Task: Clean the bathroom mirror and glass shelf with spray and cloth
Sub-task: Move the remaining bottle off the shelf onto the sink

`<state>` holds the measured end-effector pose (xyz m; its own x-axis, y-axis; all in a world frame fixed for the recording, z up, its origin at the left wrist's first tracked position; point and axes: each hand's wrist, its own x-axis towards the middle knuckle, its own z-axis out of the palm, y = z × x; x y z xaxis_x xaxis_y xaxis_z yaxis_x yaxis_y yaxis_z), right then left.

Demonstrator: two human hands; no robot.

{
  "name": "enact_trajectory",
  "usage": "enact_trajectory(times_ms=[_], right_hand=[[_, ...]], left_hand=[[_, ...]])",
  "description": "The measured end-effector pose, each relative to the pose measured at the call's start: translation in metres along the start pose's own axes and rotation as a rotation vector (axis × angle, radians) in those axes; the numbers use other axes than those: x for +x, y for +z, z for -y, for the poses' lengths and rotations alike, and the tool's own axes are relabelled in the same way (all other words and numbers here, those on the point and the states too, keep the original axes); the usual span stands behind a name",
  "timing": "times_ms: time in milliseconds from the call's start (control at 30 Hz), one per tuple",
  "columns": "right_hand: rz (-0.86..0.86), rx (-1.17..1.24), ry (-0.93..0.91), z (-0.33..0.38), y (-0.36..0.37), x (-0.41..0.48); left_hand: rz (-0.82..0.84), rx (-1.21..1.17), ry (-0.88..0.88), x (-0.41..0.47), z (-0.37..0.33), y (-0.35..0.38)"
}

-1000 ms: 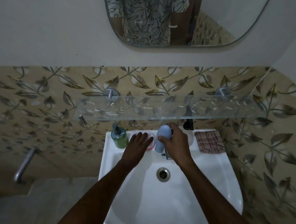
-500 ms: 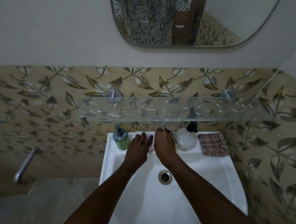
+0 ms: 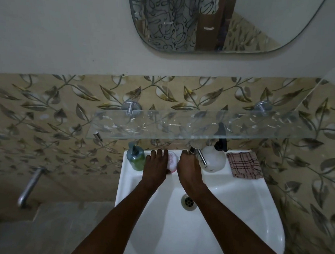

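Squarely, left hand point(image 3: 156, 164) rests on pink soap dish point(image 3: 173, 161).

Home bathroom: washbasin point(image 3: 241, 196), mirror point(image 3: 254, 19), tiled wall point(image 3: 48, 112).

Cloth point(image 3: 244, 165) is plaid, basin point(image 3: 241, 200) white, tiles point(image 3: 48, 112) leaf-patterned beige.

Two hands point(image 3: 154, 165) point(image 3: 189, 167), two bottles point(image 3: 136, 159) point(image 3: 213, 160), one cloth point(image 3: 244, 165)
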<state>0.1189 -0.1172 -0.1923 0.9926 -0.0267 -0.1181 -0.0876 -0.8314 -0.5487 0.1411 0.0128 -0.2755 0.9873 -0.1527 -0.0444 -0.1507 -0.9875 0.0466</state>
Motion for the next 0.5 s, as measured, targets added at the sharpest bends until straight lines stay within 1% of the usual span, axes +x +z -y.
enact_trajectory(times_ms=[100,167,233,300,333,367,400,467,500], right_hand=[[0.023,0.087,0.041,0.002,0.001,0.006],[-0.02,0.011,0.078,0.001,0.0,0.014],[-0.073,-0.013,0.061,0.001,0.001,0.017],[-0.07,-0.039,0.053,0.005,0.002,0.016],[-0.064,-0.042,0.057,0.007,0.002,0.016],[-0.046,-0.074,0.041,0.008,0.003,0.014],[-0.04,-0.089,0.017,0.009,0.003,0.013],[-0.045,-0.098,0.021,0.007,0.005,0.015],[-0.041,-0.075,0.049,0.007,0.007,0.016]], left_hand=[[0.011,0.029,0.014,0.002,0.007,-0.002],[0.008,0.04,0.019,0.001,0.008,-0.001],[0.008,0.035,0.012,-0.003,0.006,-0.003],[-0.02,-0.008,0.003,-0.009,0.003,-0.008],[-0.066,-0.061,0.007,-0.014,-0.001,-0.011],[-0.149,-0.145,0.011,-0.021,-0.005,-0.013],[-0.278,-0.258,-0.012,-0.03,-0.009,-0.012],[-0.544,-0.569,-0.211,-0.051,-0.015,-0.007],[-0.61,-0.713,-0.355,-0.06,-0.015,-0.005]])
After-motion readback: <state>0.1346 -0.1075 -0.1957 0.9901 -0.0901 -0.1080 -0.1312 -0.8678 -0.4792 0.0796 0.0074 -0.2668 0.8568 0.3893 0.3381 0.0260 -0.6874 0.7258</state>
